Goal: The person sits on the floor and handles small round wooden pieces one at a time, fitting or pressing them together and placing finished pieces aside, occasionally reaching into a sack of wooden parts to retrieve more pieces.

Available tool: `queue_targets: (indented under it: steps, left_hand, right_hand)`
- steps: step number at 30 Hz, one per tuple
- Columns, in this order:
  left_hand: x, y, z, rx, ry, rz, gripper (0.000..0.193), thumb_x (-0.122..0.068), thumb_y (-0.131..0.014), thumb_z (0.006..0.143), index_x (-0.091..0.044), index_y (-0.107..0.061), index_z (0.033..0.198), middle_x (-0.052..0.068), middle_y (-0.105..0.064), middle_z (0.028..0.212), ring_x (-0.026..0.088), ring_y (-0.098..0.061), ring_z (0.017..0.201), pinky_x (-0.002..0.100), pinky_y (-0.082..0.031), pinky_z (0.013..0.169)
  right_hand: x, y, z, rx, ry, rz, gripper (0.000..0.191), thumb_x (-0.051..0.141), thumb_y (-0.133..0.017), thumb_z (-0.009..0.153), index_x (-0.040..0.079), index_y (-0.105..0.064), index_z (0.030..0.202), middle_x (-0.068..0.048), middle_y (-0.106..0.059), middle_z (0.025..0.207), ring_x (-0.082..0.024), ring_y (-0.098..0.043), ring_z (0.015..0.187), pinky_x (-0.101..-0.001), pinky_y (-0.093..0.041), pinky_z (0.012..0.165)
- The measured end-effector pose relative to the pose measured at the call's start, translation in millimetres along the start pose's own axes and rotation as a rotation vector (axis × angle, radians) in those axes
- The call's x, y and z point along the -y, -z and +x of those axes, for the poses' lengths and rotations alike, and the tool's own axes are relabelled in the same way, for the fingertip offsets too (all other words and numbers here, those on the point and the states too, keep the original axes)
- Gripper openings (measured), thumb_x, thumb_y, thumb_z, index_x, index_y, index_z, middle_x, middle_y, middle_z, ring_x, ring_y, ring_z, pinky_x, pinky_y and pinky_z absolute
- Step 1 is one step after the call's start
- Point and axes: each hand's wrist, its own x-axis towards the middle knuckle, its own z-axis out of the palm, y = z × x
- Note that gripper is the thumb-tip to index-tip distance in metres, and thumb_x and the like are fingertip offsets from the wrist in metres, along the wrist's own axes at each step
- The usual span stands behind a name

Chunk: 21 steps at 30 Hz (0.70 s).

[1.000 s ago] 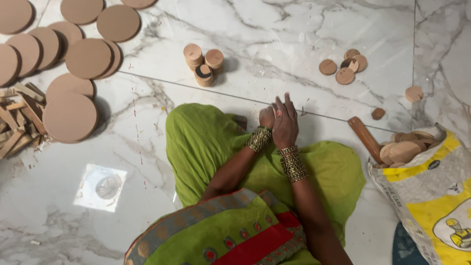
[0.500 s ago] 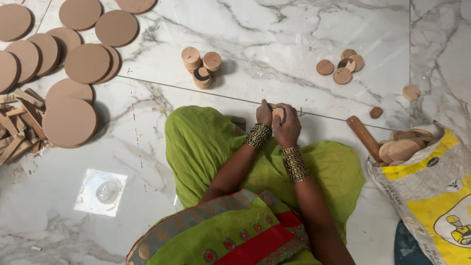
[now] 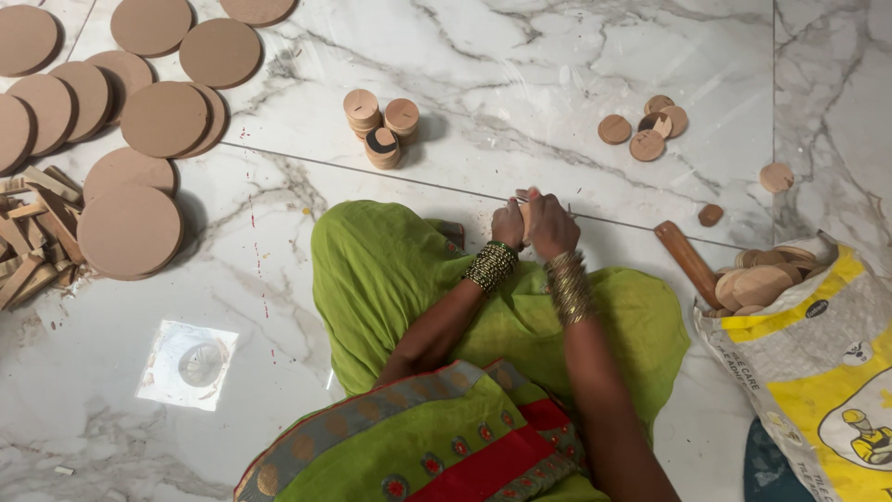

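From the head camera, the person sits on a glossy white marble floor [image 3: 576, 56] veined with grey, knees draped in bright green cloth [image 3: 390, 270] with a red and patterned border. The left hand [image 3: 508, 223] and right hand [image 3: 552, 226] meet just past the knees, both clenched around a small wooden piece [image 3: 525, 216] pressed between them; only a pale sliver of it shows, so its shape cannot be told. Stacked metal bangles ring both wrists.

Beyond the hands stand three short stacks of small wooden discs [image 3: 381, 125], one top marked with a dark crescent. Far right, a loose cluster of small flat discs [image 3: 646, 130] lies scattered, with two single pieces nearer the edge. A smooth brown wooden rod [image 3: 686, 257] lies slanted beside a woven white and yellow sack [image 3: 818, 353] whose mouth holds more pale round discs. At the upper left, large matt brown fibreboard circles [image 3: 163, 116] overlap one another, next to a heap of rough wooden offcuts [image 3: 32, 228].
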Motion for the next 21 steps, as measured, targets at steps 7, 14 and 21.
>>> queue_targets:
  steps: [7, 14, 21]
  left_hand:
    - [-1, -7, -1, -0.172, 0.097, -0.326, 0.063, -0.036, -0.033, 0.111, 0.011, -0.073, 0.096, 0.028, -0.073, 0.08, 0.035, -0.07, 0.07, 0.046, -0.056, 0.07]
    - [5, 3, 0, 0.054, -0.164, 0.374, 0.053, -0.04, -0.038, 0.102, 0.0, -0.073, 0.101, 0.024, -0.071, 0.084, 0.034, -0.071, 0.074, 0.046, -0.059, 0.067]
    - [0, -8, 1, -0.193, 0.073, -0.272, 0.052, -0.033, -0.035, 0.107, 0.005, -0.07, 0.101, 0.026, -0.071, 0.09, 0.038, -0.073, 0.079, 0.05, -0.06, 0.072]
  right_hand:
    - [-10, -10, 14, 0.198, 0.293, 0.496, 0.074, 0.065, -0.025, 0.11, 0.01, -0.062, 0.142, -0.017, -0.067, 0.136, -0.029, -0.061, 0.126, -0.0396, -0.047, 0.108]
    - [2, -17, -5, -0.075, 0.122, 0.034, 0.062, 0.048, -0.028, 0.105, 0.013, -0.066, 0.139, -0.015, -0.069, 0.133, -0.033, -0.065, 0.113, -0.0431, -0.05, 0.097]
    - [-10, -13, 11, 0.231, 0.276, 0.597, 0.056, 0.043, -0.026, 0.115, 0.008, -0.061, 0.141, -0.012, -0.069, 0.136, -0.03, -0.065, 0.127, -0.0371, -0.051, 0.104]
